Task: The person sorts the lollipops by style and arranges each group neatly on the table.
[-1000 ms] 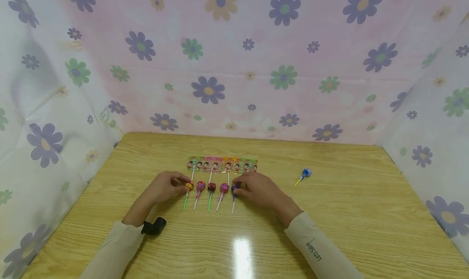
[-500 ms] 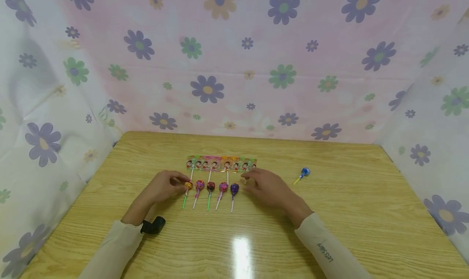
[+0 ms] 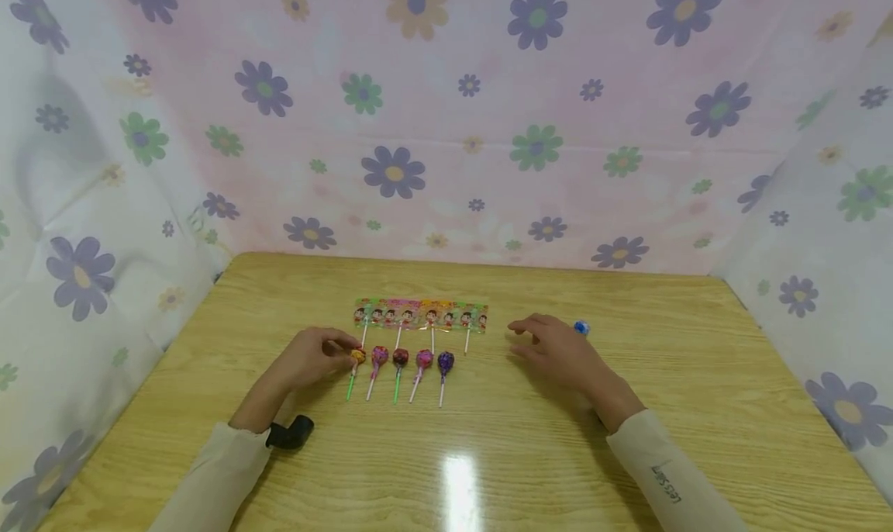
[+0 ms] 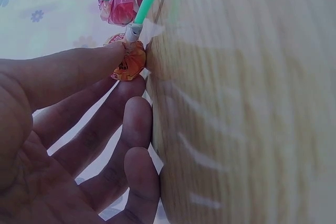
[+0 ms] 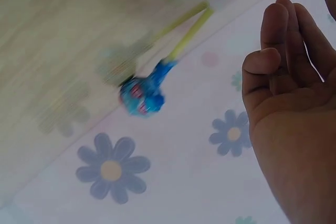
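A strip of cartoon-printed packets [image 3: 421,315] is lying flat on the wooden table [image 3: 488,470]. Floral cloth [image 3: 446,121] is hanging behind and at both sides. Glare is shining near the front edge.

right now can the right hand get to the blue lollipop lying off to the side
Probably yes. The right hand hovers open just beside the blue lollipop, empty, and only bare table lies between them. The left hand is far off, touching the orange lollipop.
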A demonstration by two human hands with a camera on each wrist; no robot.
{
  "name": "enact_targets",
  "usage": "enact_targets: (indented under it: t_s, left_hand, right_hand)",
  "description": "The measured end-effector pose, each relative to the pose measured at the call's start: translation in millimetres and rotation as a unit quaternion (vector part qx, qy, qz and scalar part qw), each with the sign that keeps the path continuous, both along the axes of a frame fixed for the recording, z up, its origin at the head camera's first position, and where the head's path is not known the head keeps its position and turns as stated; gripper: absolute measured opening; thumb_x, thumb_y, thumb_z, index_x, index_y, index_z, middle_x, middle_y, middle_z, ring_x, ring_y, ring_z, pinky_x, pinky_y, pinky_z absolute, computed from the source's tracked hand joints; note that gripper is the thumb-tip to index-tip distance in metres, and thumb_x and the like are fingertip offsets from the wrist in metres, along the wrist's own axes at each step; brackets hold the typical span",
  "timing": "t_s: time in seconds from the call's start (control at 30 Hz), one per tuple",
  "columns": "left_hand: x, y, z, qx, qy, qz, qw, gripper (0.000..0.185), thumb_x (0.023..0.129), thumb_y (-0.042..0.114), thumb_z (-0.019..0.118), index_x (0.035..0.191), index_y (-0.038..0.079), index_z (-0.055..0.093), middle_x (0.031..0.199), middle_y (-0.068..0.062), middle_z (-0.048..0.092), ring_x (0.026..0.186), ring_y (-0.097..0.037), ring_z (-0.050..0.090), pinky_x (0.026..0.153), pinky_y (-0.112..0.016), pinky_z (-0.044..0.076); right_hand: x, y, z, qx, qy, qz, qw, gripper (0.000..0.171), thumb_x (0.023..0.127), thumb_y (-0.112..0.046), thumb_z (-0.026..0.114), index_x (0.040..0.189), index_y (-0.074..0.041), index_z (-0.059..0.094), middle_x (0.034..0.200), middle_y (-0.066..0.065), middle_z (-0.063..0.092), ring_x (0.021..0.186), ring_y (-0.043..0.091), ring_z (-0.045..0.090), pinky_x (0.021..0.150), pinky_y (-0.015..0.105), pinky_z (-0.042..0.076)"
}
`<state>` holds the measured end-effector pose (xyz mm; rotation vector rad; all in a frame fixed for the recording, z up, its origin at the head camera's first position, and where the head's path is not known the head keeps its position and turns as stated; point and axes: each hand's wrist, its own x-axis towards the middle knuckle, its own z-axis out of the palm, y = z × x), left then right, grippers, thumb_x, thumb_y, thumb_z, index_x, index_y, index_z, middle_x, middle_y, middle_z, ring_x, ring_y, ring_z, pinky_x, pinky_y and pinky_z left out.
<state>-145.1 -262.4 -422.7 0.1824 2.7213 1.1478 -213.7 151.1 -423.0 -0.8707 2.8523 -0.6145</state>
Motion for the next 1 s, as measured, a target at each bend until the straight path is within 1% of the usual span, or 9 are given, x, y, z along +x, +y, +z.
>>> enact_targets:
  t_s: [0.1, 0.23, 0.4, 0.53, 0.6, 0.73, 0.83, 1.0]
  left_hand:
    - [1.4, 0.1, -0.5, 0.007, -0.002, -0.002, 1.0000, 0.021, 0.092, 0.013, 0.070, 0.112, 0.007, 0.074, 0.102, -0.009, 0.072, 0.084, -0.016, 0.065, 0.074, -0.032, 0.053]
    - [1.7, 0.6, -0.7, 0.008, -0.003, 0.001, 1.0000, 0.021, 0.092, 0.013, 0.070, 0.112, 0.007, 0.074, 0.102, -0.009, 0.072, 0.084, -0.016, 0.065, 0.073, -0.032, 0.053]
    - [0.9, 1.7, 0.5, 0.001, -0.004, 0.005, 1.0000, 0.020, 0.093, 0.014, 0.070, 0.112, 0.008, 0.074, 0.103, -0.009, 0.072, 0.084, -0.016, 0.065, 0.072, -0.031, 0.052]
    - [1.0, 2.1, 1.7, 0.006, -0.008, 0.004, 0.9999, 0.021, 0.093, 0.014, 0.070, 0.113, 0.007, 0.074, 0.104, -0.010, 0.072, 0.085, -0.016, 0.065, 0.071, -0.031, 0.052]
    - [1.2, 1.8, 1.8, 0.008, -0.008, 0.004, 0.9999, 0.021, 0.093, 0.014, 0.070, 0.113, 0.007, 0.074, 0.104, -0.010, 0.072, 0.085, -0.016, 0.065, 0.071, -0.031, 0.052]
    - [1.5, 1.1, 1.3, 0.009, -0.005, 0.002, 0.9999, 0.021, 0.093, 0.013, 0.070, 0.113, 0.007, 0.074, 0.104, -0.010, 0.071, 0.085, -0.017, 0.066, 0.072, -0.032, 0.053]
    - [1.3, 0.4, 0.7, 0.010, -0.002, 0.001, 1.0000, 0.021, 0.093, 0.013, 0.070, 0.112, 0.007, 0.074, 0.103, -0.010, 0.071, 0.085, -0.016, 0.066, 0.072, -0.032, 0.053]
    - [0.6, 0.4, 0.3, 0.010, -0.004, 0.002, 0.9999, 0.021, 0.093, 0.012, 0.070, 0.112, 0.007, 0.074, 0.103, -0.010, 0.072, 0.084, -0.016, 0.065, 0.074, -0.033, 0.053]
  right_hand:
    - [0.1, 12.6, -0.5, 0.001, 0.008, -0.014, 1.000, 0.039, 0.097, -0.030, 0.065, 0.132, -0.012, 0.064, 0.126, 0.007, 0.066, 0.100, 0.024, 0.066, 0.081, 0.041, 0.056]
    - [-1.5, 29.5, -0.9, -0.002, 0.028, -0.035, 0.999, 0.039, 0.097, -0.030, 0.065, 0.131, -0.012, 0.064, 0.129, 0.011, 0.064, 0.106, 0.030, 0.065, 0.085, 0.048, 0.055]
    - [-5.8, 49.4, -1.6, -0.011, 0.061, -0.053, 0.997, 0.038, 0.097, -0.030, 0.065, 0.131, -0.011, 0.064, 0.132, 0.013, 0.060, 0.115, 0.033, 0.058, 0.091, 0.053, 0.051]
    - [-9.4, 63.4, -2.5, -0.014, 0.073, -0.060, 0.995, 0.037, 0.097, -0.028, 0.066, 0.129, -0.009, 0.065, 0.132, 0.015, 0.060, 0.123, 0.038, 0.051, 0.098, 0.058, 0.046]
    - [-11.1, 70.1, -2.8, -0.016, 0.070, -0.067, 0.995, 0.037, 0.097, -0.027, 0.066, 0.129, -0.008, 0.064, 0.133, 0.017, 0.059, 0.126, 0.040, 0.049, 0.101, 0.060, 0.043]
    - [-13.7, 82.1, -2.9, -0.020, 0.055, -0.082, 0.995, 0.040, 0.098, -0.029, 0.065, 0.131, -0.007, 0.062, 0.134, 0.019, 0.056, 0.127, 0.042, 0.047, 0.101, 0.062, 0.042]
    - [-15.1, 89.3, -2.9, -0.013, 0.035, -0.093, 0.995, 0.044, 0.099, -0.033, 0.063, 0.134, -0.007, 0.059, 0.135, 0.020, 0.054, 0.124, 0.043, 0.049, 0.097, 0.063, 0.044]
    - [-17.0, 94.9, -0.2, 0.004, 0.008, -0.097, 0.995, 0.050, 0.100, -0.038, 0.059, 0.138, -0.004, 0.057, 0.133, 0.025, 0.056, 0.114, 0.045, 0.055, 0.091, 0.062, 0.047]
